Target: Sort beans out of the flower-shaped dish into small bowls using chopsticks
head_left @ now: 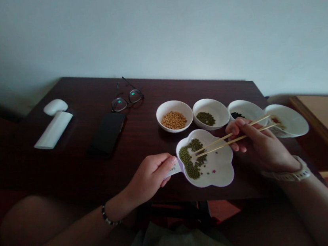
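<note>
My left hand is closed round the short handle of a white flower-shaped plate with a lilac rim. Green mung beans lie heaped on the plate's left side, and a few are scattered near its middle. Between the fingers of my right hand is a pair of wooden chopsticks. Their tips point down among the beans; whether they pinch one is too small to tell. Behind the plate stand a bowl of yellow soybeans and a bowl of mung beans.
Further right are a bowl with black beans and a tilted-looking bowl with a few reddish bits. Eyeglasses, a black phone and a white two-part object lie on the left of the dark table. A wall rises behind.
</note>
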A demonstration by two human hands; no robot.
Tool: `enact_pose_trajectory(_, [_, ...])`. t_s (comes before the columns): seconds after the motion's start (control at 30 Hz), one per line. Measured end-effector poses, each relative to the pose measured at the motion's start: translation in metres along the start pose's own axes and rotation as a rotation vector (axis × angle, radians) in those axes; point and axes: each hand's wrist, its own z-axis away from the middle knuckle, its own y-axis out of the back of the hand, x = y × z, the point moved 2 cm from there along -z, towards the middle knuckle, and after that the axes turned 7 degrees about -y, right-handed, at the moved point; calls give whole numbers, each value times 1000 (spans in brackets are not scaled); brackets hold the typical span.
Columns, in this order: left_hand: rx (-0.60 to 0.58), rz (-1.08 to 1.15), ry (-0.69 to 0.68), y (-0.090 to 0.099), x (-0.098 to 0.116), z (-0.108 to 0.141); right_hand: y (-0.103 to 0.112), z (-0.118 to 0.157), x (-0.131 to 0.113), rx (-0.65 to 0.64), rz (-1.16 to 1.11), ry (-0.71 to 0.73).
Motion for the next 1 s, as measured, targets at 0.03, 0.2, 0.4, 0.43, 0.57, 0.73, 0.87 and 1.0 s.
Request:
enact_pose_trajectory(0.03, [0, -1, 0, 0, -1, 0, 0, 0, 0, -2, 0, 2])
enact_pose_trajectory(0.2, [4, -2, -2, 0, -2, 0, -2, 0, 0, 2, -16, 3])
enact_pose_trajectory(0.4, [-2, 0, 3, 0, -1, 1, -4, 2, -7, 62, -74, 17])
enact_pose_trajectory(0.43, [-1, -1, 3, 0, -1, 1, -4, 2, -8, 78, -79, 23])
enact_pose_trajectory(0.57, [6, -7, 10, 0, 0, 1, 0, 2, -8, 94, -53, 10])
enact_pose_trajectory(0.73, [8, -3, 7, 0, 2, 2, 2, 1, -4, 62, -19, -32])
enact_pose_trajectory(0.87, [1, 6, -4, 0, 1, 2, 2, 1, -3, 61, -26, -43])
enact_pose_trajectory(1.0, [1, 9, -9, 1, 0, 1, 3, 2, -3, 75, -13, -17])
